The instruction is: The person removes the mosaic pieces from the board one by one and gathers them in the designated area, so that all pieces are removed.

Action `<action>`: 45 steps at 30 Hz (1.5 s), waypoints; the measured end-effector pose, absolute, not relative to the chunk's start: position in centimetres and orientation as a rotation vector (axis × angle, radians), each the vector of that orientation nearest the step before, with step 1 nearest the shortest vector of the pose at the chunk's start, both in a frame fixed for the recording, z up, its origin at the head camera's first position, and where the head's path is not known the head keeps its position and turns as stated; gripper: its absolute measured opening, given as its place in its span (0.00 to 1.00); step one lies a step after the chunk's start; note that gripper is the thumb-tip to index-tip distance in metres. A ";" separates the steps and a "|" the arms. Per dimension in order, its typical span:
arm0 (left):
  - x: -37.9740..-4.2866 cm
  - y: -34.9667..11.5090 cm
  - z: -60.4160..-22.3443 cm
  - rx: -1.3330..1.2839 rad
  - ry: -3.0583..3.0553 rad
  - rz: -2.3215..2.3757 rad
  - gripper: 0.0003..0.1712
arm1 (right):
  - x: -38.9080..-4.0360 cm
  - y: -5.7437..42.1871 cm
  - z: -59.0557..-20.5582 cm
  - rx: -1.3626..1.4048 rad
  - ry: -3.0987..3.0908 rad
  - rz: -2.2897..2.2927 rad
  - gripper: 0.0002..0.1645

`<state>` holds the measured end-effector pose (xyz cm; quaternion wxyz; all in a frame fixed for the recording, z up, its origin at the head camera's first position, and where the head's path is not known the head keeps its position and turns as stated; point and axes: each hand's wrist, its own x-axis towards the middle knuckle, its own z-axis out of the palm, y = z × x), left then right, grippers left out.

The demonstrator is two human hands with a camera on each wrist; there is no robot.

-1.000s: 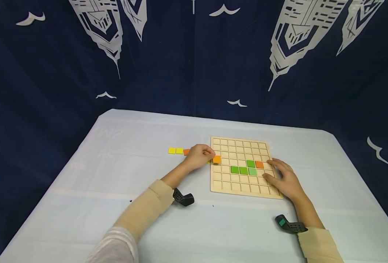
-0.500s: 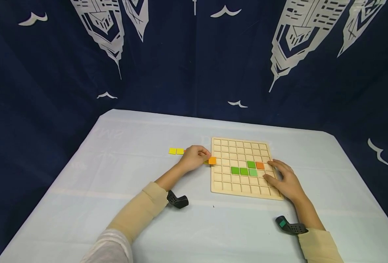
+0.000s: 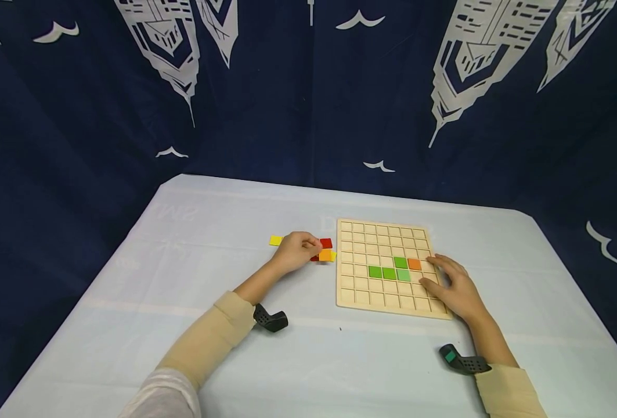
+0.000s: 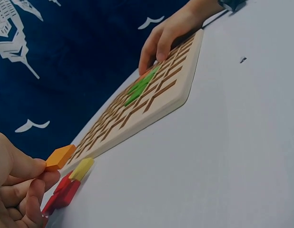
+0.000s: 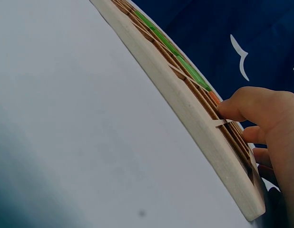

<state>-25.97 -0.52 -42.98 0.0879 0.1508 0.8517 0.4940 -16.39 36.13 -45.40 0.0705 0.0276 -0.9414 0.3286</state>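
Thumb and fingertips of the left hand (image 3: 299, 251) are clamped together on one edge of the orange tile (image 3: 326, 255), just right of centre in the head view. In the left wrist view it sits at lower left, raised over the red tiles (image 4: 69, 191) and a yellow tile (image 4: 82, 169), which lie beside the board (image 3: 360, 300). The right hand (image 3: 455, 289), at right of the head frame, has its thumb and fingers spread apart on the board's right side; how hard it presses is difficult to tell from these angles. On the board, the green tiles (image 3: 389, 273) lie left of the reddish-orange tile (image 3: 414, 264).

The orange tile looks thin, light and stiff, hardly fragile, though its smooth face could be slippery. Opposite edges or a corner should give the best hold, with the pads flat. The board seems rigid and light enough to slide, so its rim suits a steadying hand.
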 end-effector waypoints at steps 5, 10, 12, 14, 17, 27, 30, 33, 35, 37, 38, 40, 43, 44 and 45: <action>-25.9 -1.3 -43.0 0.438 2.546 1.466 0.07 | -16.5 36.1 -45.4 0.079 -2.835 0.988 0.39; -25.9 -2.2 -43.1 0.424 2.569 1.470 0.07 | -16.5 36.1 -45.4 0.082 -2.834 0.991 0.39; -26.0 -2.5 -43.2 0.425 2.577 1.474 0.06 | -16.6 36.1 -45.4 0.084 -2.830 0.991 0.39; -26.0 -2.8 -43.3 0.427 2.586 1.473 0.06 | -16.6 36.1 -45.4 0.084 -2.827 0.991 0.39; -26.0 -3.2 -43.3 0.425 2.606 1.458 0.06 | -16.6 36.1 -45.3 0.080 -2.828 0.992 0.39; -25.9 -4.1 -43.6 0.398 2.649 1.436 0.07 | -16.5 36.0 -45.3 0.085 -2.831 0.994 0.38; -25.7 -4.3 -43.8 0.382 2.659 1.435 0.06 | -16.6 35.9 -45.2 0.100 -2.829 0.992 0.38; -25.7 -4.4 -43.9 0.401 2.699 1.411 0.05 | -16.7 35.9 -45.3 0.114 -2.824 0.988 0.38; -25.8 -4.4 -44.0 0.425 2.734 1.392 0.05 | -16.7 35.9 -45.2 0.113 -2.822 0.988 0.38; -25.8 -4.4 -44.1 0.451 2.763 1.382 0.04 | -16.6 35.9 -45.3 0.107 -2.822 0.989 0.39; -25.9 -4.3 -44.1 0.461 2.770 1.384 0.04 | -16.5 35.9 -45.3 0.103 -2.822 0.990 0.39; -25.9 -4.3 -44.2 0.471 2.776 1.397 0.03 | -16.4 35.9 -45.3 0.097 -2.822 0.993 0.39; -25.8 -4.2 -44.4 0.497 2.800 1.407 0.03 | -16.3 36.0 -45.3 0.097 -2.817 0.994 0.38; -25.7 -4.1 -44.4 0.509 2.807 1.408 0.03 | -16.3 36.0 -45.3 0.099 -2.815 0.993 0.38; -25.6 -4.1 -44.5 0.519 2.820 1.403 0.02 | -16.3 36.0 -45.3 0.100 -2.815 0.991 0.38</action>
